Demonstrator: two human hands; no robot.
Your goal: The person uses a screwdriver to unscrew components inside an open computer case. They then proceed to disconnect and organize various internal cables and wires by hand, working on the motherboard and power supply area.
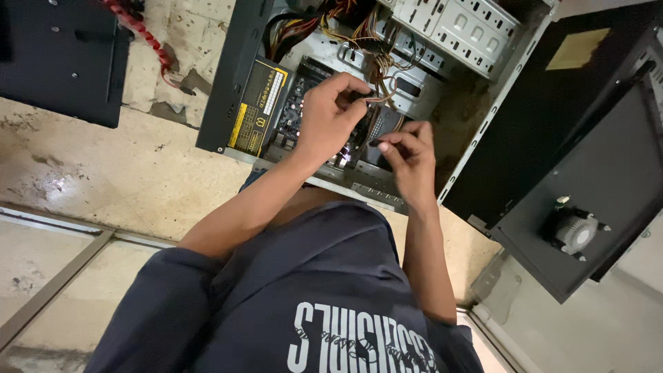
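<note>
Inside the open case (387,103), our left hand (330,117) pinches a connector (364,98) on the wire bundle (376,65). Our right hand (407,155) hovers just beside, fingers curled together over the board.

My left hand (331,114) covered the middle of the board inside the open computer case (228,76), so what lay under my palm could not be seen. Whatever my fingertips pinched among the bundle of coloured wires (373,52) was too small to tell. My right hand (409,157) hid the slots beneath it, and I could not tell whether its fingertips touched anything. The case's top was cut off by the picture's upper edge. The black panel (59,55) at upper left ran out of the frame, as did the dark side panel (608,159) at right, and the cooler fan (574,231) on it was blurred
</note>
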